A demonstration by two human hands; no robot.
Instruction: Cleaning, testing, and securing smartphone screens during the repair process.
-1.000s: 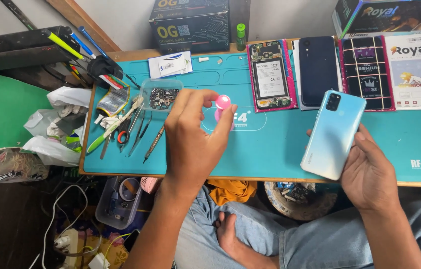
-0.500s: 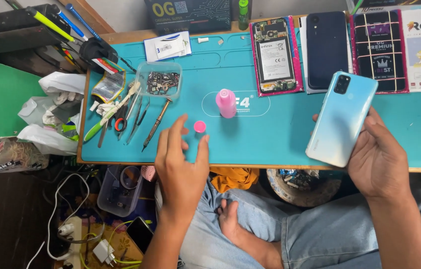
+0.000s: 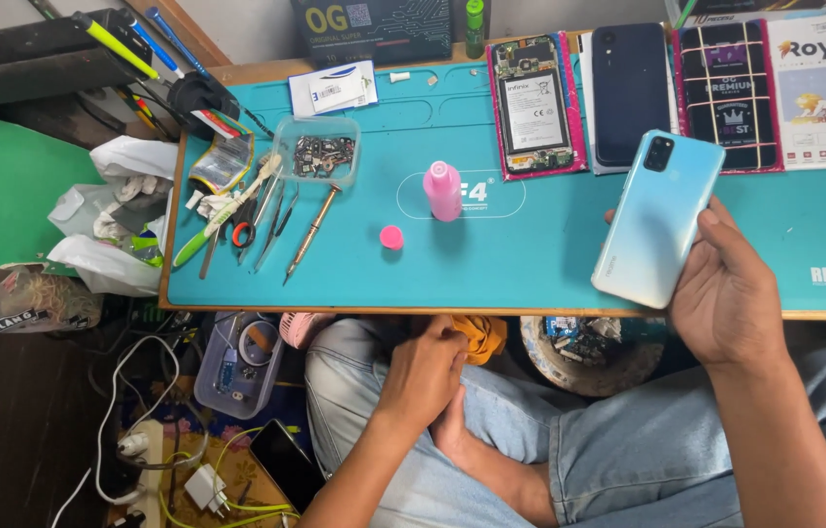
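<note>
My right hand point(image 3: 731, 293) grips a light blue phone point(image 3: 657, 217), back side up, over the right part of the teal work mat point(image 3: 530, 264). My left hand point(image 3: 425, 376) is down below the table edge, resting on my lap with fingers loosely curled and nothing visible in it. A small pink bottle point(image 3: 443, 190) stands upright in the middle of the mat with no cap on it. Its pink cap point(image 3: 391, 237) lies on the mat a little to the left and nearer to me.
Tweezers, a screwdriver point(image 3: 310, 235) and scissors lie at the mat's left by a clear tray of small parts point(image 3: 316, 152). An opened phone point(image 3: 534, 103), a dark phone point(image 3: 630, 93) and boxed parts point(image 3: 780, 88) line the far edge. Cables and a charger lie on the floor.
My left hand set the pink cap on the mat, then drew back off the table to my lap. The right hand with the phone stayed about where it was.
</note>
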